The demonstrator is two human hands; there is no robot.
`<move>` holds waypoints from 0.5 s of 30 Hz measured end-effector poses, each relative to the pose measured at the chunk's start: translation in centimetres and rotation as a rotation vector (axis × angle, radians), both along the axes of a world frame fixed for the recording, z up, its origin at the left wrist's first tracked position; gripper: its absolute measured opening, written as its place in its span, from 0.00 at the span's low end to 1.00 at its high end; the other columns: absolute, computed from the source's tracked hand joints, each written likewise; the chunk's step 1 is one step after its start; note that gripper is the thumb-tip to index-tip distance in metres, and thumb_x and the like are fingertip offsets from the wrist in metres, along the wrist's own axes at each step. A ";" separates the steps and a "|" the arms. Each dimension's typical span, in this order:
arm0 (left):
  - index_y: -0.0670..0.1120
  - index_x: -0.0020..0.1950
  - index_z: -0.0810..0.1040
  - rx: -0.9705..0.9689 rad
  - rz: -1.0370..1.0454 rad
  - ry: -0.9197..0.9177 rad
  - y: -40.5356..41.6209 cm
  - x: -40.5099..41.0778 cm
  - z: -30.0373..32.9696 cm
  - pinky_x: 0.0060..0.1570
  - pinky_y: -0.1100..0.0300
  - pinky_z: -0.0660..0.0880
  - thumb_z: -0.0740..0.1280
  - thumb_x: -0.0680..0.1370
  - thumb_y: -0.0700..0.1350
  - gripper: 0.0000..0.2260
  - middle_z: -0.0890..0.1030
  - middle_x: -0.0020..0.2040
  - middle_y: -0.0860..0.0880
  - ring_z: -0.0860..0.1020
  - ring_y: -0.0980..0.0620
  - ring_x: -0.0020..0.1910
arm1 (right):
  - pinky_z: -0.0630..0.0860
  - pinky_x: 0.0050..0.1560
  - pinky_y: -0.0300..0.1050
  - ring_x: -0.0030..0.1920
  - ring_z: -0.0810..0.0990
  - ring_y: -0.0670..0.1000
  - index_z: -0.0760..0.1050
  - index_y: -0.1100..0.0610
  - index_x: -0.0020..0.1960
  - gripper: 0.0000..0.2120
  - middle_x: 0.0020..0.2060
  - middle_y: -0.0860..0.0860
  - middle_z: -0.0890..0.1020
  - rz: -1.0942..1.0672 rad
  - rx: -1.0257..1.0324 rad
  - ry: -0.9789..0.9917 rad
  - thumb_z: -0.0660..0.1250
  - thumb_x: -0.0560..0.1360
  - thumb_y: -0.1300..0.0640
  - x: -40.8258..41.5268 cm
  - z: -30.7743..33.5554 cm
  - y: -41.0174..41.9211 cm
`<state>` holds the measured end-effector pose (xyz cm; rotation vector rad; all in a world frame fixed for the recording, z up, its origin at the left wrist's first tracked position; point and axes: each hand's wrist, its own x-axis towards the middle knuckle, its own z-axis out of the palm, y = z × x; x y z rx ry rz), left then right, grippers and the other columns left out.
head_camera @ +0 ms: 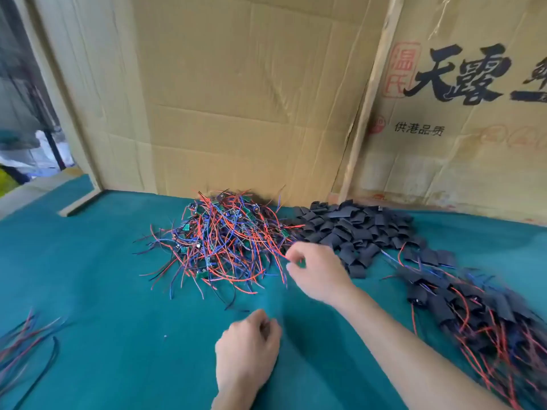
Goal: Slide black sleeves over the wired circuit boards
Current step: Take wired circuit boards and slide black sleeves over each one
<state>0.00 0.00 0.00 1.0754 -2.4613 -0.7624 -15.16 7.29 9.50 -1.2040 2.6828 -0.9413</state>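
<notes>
A tangled pile of wired circuit boards (pixel 225 244), small green boards with red, blue and black leads, lies mid-table. To its right is a heap of black sleeves (pixel 355 229). Sleeved boards (pixel 473 315) are piled at the right edge. My right hand (pixel 316 273) reaches to the right rim of the wire pile, where its thumb and forefinger pinch a red wire. My left hand (pixel 248 347) rests knuckles-up on the cloth nearer to me. Its fingers are loosely curled and nothing shows in them.
A green cloth (pixel 118 306) covers the table. Cardboard sheets (pixel 236 99) stand upright along the back, one with printed characters at the right. A few loose wires (pixel 23 341) lie at the left front edge.
</notes>
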 end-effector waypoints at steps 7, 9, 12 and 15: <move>0.54 0.39 0.67 0.037 0.048 0.103 -0.6 -0.8 -1.5 0.38 0.55 0.75 0.64 0.74 0.59 0.11 0.74 0.29 0.51 0.73 0.47 0.35 | 0.81 0.52 0.50 0.49 0.83 0.56 0.80 0.48 0.48 0.03 0.44 0.48 0.86 -0.172 -0.015 -0.168 0.69 0.78 0.49 -5.2 -4.2 -8.8; 0.55 0.39 0.67 0.041 0.059 0.101 -0.5 -0.9 -1.5 0.39 0.55 0.74 0.65 0.74 0.58 0.11 0.74 0.29 0.51 0.72 0.47 0.35 | 0.80 0.50 0.44 0.48 0.84 0.52 0.80 0.47 0.43 0.03 0.38 0.45 0.85 -0.121 -0.080 -0.171 0.72 0.76 0.52 -5.5 -4.9 -8.7; 0.54 0.38 0.68 0.047 0.042 0.089 -0.4 -0.6 -1.5 0.36 0.57 0.72 0.66 0.75 0.58 0.12 0.74 0.29 0.53 0.69 0.50 0.32 | 0.76 0.49 0.42 0.49 0.84 0.53 0.85 0.52 0.49 0.04 0.42 0.50 0.87 -0.137 -0.168 -0.237 0.72 0.76 0.56 -5.7 -4.5 -7.3; 0.55 0.38 0.72 0.147 0.009 0.137 -0.9 -0.5 0.0 0.35 0.58 0.72 0.67 0.75 0.55 0.09 0.75 0.28 0.55 0.71 0.52 0.30 | 0.75 0.40 0.45 0.38 0.80 0.52 0.85 0.53 0.47 0.07 0.36 0.47 0.85 -0.115 -0.340 -0.362 0.69 0.78 0.60 -5.5 -3.6 -4.3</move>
